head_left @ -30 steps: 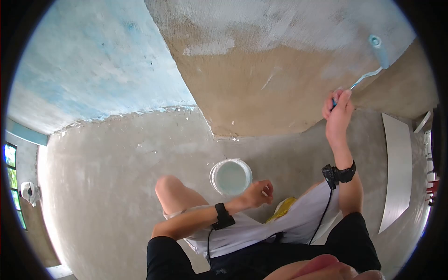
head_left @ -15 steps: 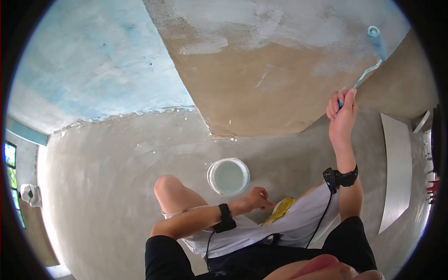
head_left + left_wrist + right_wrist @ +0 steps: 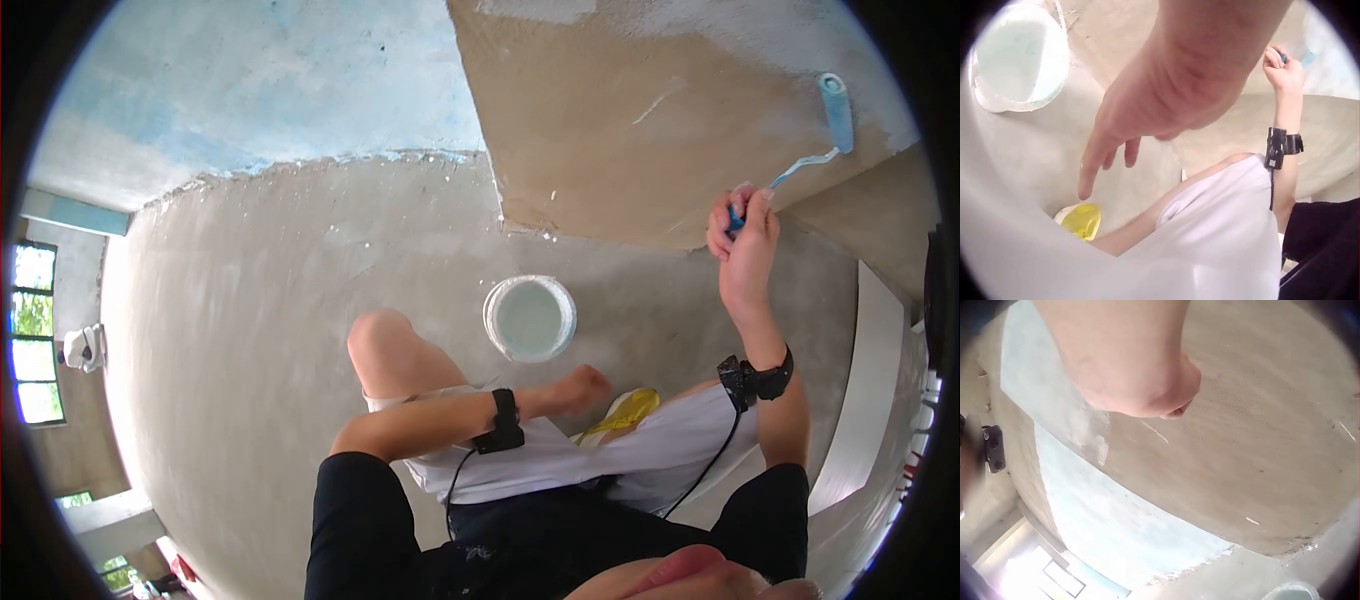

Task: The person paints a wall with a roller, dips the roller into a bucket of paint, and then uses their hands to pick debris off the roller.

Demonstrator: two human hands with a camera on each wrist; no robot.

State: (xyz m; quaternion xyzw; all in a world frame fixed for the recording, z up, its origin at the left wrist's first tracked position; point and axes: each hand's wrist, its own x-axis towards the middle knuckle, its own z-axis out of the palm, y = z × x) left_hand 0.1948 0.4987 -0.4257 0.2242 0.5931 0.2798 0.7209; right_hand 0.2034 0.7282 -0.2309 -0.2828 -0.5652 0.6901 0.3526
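Note:
In the head view the right hand [image 3: 745, 230] grips the blue handle of a paint roller [image 3: 836, 112], whose pale blue sleeve lies against the wall [image 3: 620, 130] at the upper right. The left hand [image 3: 578, 390] hangs over the lap, just below a white bucket [image 3: 530, 318] of pale liquid. Loose, hanging fingers of the left hand [image 3: 1141, 112] show in the left wrist view, holding nothing. From the right wrist camera, the back of the right hand [image 3: 1141, 381] hides the roller.
A blue-painted wall [image 3: 300, 80] meets the brown one at a corner. A yellow shoe [image 3: 632, 410] is beside the left hand. To the right a long white board [image 3: 865, 380] lies near the floor's edge; windows [image 3: 36, 330] are at the far left.
The head view has shifted, so walls and bucket sit differently in it. Against the wall, the roller appears lower than before. The left hand remains near the lap, its fingers blurred now.

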